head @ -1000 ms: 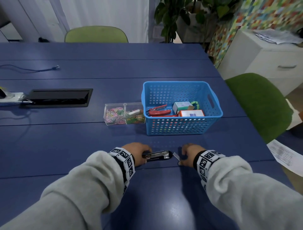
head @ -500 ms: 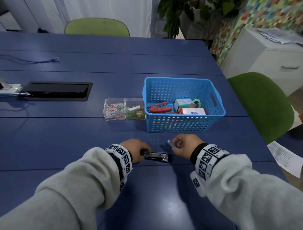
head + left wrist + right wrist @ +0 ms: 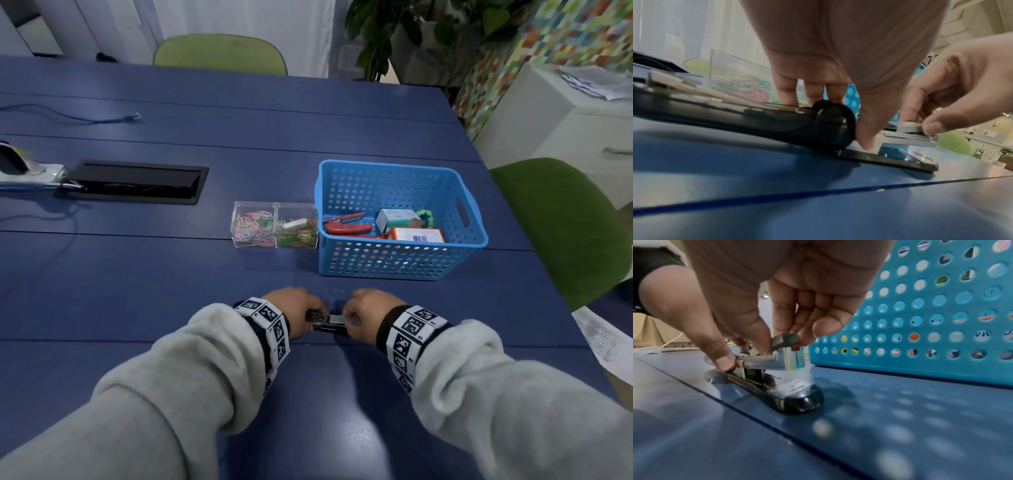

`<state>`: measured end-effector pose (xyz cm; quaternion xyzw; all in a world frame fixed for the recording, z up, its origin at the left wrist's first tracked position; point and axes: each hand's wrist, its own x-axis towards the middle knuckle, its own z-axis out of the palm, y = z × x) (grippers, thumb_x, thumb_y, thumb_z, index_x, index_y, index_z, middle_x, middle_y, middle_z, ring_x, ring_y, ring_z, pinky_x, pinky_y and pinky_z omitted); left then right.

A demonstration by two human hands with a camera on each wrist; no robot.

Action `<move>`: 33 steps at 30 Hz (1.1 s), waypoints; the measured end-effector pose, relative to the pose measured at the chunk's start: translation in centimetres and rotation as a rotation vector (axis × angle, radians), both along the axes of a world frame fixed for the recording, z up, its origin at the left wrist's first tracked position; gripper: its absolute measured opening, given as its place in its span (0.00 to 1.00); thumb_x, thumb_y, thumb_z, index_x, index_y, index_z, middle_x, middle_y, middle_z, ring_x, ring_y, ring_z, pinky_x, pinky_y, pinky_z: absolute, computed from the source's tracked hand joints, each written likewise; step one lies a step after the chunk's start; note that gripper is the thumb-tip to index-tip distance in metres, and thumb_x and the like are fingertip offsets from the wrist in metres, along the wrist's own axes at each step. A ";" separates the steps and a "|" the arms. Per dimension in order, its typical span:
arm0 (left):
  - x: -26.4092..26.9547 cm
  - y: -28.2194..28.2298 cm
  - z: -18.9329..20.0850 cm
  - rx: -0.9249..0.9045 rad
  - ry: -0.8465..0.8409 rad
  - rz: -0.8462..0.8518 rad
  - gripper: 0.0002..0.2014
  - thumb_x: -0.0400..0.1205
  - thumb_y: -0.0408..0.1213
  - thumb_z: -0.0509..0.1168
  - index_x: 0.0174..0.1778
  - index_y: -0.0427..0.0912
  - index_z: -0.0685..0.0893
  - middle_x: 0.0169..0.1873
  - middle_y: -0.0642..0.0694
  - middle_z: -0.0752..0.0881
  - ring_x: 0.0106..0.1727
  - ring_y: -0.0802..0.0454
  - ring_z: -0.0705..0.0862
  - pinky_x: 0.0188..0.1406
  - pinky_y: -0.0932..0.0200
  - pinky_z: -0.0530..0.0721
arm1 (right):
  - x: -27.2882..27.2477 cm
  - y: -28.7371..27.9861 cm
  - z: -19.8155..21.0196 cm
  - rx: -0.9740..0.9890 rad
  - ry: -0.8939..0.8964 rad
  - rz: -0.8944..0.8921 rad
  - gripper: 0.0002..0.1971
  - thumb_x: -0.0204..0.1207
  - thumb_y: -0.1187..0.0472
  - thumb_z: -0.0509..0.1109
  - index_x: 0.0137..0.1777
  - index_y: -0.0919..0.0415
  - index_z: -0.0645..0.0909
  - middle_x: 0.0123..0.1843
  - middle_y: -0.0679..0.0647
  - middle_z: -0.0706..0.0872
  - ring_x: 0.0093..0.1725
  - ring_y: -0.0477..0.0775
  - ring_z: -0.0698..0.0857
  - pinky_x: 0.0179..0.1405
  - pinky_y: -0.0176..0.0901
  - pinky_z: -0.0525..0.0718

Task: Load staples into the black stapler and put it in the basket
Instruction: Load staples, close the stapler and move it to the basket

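On a blue surface (image 3: 144,284), a black cable box (image 3: 135,182) sits recessed at far left, and a clear two-part box of coloured paper clips (image 3: 274,224) stands just beside the left wall of a blue perforated basket (image 3: 399,263). Nearer the person, the left hand (image 3: 296,313) grips the hinge end of the black stapler (image 3: 760,120), thumb pressed against the metal rail and fingers curled behind it. The stapler lies flat on the surface in front of the basket, apart from it, with its top arm folded back to the left and the metal magazine exposed. The right hand (image 3: 364,313) pinches a short grey strip of staples (image 3: 785,339) between thumb and fingertips, holding it on the open magazine's front end. Inside the basket lie a red stapler (image 3: 346,224), a pale green box (image 3: 397,219) and an orange and white box (image 3: 416,235). A green chair (image 3: 561,226) stands at right.
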<state>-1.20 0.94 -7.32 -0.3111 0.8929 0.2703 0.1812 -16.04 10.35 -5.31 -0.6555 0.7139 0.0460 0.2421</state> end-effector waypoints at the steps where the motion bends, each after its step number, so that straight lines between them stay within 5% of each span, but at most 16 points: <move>1: 0.0 0.0 0.0 0.003 -0.003 -0.002 0.19 0.76 0.38 0.67 0.63 0.58 0.80 0.59 0.43 0.81 0.63 0.42 0.79 0.65 0.46 0.80 | 0.1 0.0 0.1 0.010 0.011 0.009 0.10 0.73 0.57 0.66 0.50 0.59 0.85 0.43 0.52 0.73 0.53 0.62 0.82 0.50 0.47 0.81; 8: 0.1 -0.2 -0.3 0.004 -0.010 0.009 0.22 0.75 0.39 0.69 0.66 0.57 0.78 0.62 0.43 0.79 0.66 0.42 0.78 0.68 0.46 0.78 | 0.5 -0.4 0.3 0.058 0.104 0.076 0.13 0.75 0.59 0.64 0.53 0.64 0.84 0.47 0.58 0.77 0.57 0.64 0.81 0.53 0.48 0.81; 11: 1.2 -0.7 -0.3 -0.039 -0.041 0.059 0.25 0.72 0.40 0.72 0.66 0.55 0.76 0.63 0.44 0.77 0.66 0.41 0.77 0.67 0.44 0.79 | 0.4 -0.6 0.1 0.070 0.075 0.065 0.12 0.74 0.59 0.65 0.53 0.62 0.85 0.56 0.61 0.82 0.57 0.64 0.82 0.54 0.49 0.81; 21: 6.3 -2.9 0.0 -0.158 -0.173 0.201 0.18 0.72 0.46 0.70 0.58 0.53 0.78 0.61 0.48 0.79 0.62 0.46 0.79 0.60 0.50 0.78 | -0.7 0.1 -1.1 0.046 -0.043 -0.115 0.10 0.73 0.55 0.67 0.52 0.55 0.85 0.57 0.56 0.81 0.57 0.59 0.81 0.58 0.47 0.80; 25: 6.5 -3.0 1.6 -0.128 -0.058 0.230 0.20 0.71 0.42 0.73 0.59 0.51 0.80 0.59 0.47 0.81 0.61 0.46 0.80 0.60 0.53 0.79 | -1.7 0.7 -1.5 0.031 -0.090 -0.246 0.11 0.72 0.54 0.71 0.53 0.53 0.85 0.51 0.53 0.82 0.54 0.56 0.82 0.58 0.44 0.80; 28: 5.8 -2.8 3.9 -0.154 0.083 0.239 0.17 0.70 0.39 0.74 0.54 0.47 0.82 0.48 0.51 0.80 0.56 0.46 0.82 0.53 0.56 0.77 | -2.0 0.9 -1.9 0.008 -0.145 -0.313 0.10 0.70 0.54 0.73 0.51 0.52 0.86 0.45 0.48 0.78 0.50 0.53 0.82 0.58 0.41 0.80; 33: 3.5 -1.8 6.0 -0.133 0.212 0.190 0.14 0.66 0.38 0.76 0.47 0.47 0.84 0.44 0.52 0.81 0.50 0.49 0.83 0.52 0.54 0.81 | -2.1 1.2 -2.2 0.000 -0.214 -0.407 0.10 0.69 0.54 0.75 0.50 0.52 0.87 0.50 0.51 0.79 0.53 0.54 0.83 0.60 0.43 0.81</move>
